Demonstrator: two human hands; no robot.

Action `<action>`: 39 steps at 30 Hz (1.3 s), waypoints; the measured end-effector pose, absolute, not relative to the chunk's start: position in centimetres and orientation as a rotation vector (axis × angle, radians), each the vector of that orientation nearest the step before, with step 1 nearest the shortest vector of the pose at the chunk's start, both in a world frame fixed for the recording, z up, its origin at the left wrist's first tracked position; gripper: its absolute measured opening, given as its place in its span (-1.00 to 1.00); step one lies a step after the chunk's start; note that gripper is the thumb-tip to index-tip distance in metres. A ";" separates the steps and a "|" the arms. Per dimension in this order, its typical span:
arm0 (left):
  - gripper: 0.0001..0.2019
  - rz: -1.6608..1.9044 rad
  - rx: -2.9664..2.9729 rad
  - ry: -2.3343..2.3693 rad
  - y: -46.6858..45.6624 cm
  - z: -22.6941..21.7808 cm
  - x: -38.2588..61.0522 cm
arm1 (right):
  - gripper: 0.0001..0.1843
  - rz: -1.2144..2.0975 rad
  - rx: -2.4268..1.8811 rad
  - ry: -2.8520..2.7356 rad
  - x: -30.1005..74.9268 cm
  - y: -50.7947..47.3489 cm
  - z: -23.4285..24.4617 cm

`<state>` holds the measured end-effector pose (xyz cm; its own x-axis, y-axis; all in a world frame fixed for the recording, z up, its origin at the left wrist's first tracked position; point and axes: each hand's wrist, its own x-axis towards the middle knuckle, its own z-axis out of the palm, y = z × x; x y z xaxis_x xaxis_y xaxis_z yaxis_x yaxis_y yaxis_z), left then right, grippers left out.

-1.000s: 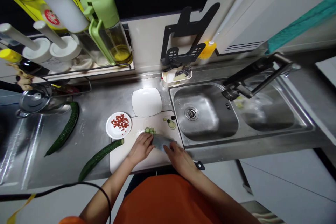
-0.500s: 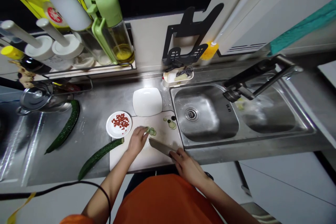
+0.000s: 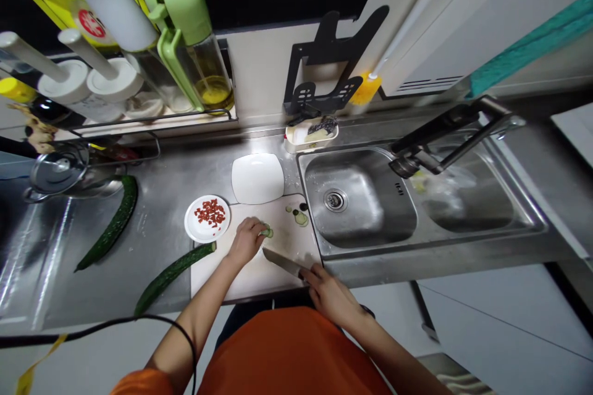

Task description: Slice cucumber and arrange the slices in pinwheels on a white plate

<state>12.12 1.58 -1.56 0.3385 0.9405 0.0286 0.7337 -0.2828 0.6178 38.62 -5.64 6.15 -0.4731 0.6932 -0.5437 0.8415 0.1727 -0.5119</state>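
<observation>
My left hand (image 3: 245, 239) curls over a small pile of cucumber slices (image 3: 267, 231) on the white cutting board (image 3: 252, 281), fingers closed round them. My right hand (image 3: 327, 293) grips the handle of a knife (image 3: 282, 263) whose blade points up-left toward the slices, a little apart from them. A long cucumber (image 3: 173, 273) with a cut end lies across the board's left edge. A few loose slices and end pieces (image 3: 299, 216) sit at the board's far right corner.
A small round plate of chopped red chilli (image 3: 207, 217) and a square white plate (image 3: 257, 178) stand behind the board. Another cucumber (image 3: 109, 225) lies at left near a pot lid (image 3: 58, 170). A double sink (image 3: 361, 200) with tap (image 3: 445, 136) is on the right.
The knife has drawn back from beside my left hand toward me. My left hand has slid forward and closed over the cucumber slices.
</observation>
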 end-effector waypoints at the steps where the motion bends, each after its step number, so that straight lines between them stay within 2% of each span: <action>1: -0.83 0.533 2.094 1.464 1.7 -1.5 12.1 | -0.52 -1.181 1.497 2.256 38.6 -5.6 6.1; 10: -0.91 0.473 2.018 1.515 1.8 -0.6 13.1 | -0.50 -1.165 1.483 2.215 38.6 -5.1 6.6; 14: -0.95 0.534 1.755 1.610 0.7 -0.3 12.9 | -0.50 -1.141 1.482 2.185 38.4 -5.0 6.8; 22: -0.87 0.587 1.266 1.864 -2.6 -0.6 11.4 | -0.55 -1.029 1.419 2.140 37.1 -4.2 6.6; 39: -0.82 0.584 1.276 1.975 -3.8 -0.8 10.7 | -0.55 -0.940 1.363 2.121 32.7 -4.2 6.7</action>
<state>10.73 -3.82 -0.81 -0.2668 0.9111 -0.3143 0.5938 0.4122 0.6910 32.73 -4.17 6.74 -0.4130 0.6062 -0.6796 0.9107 0.2807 -0.3030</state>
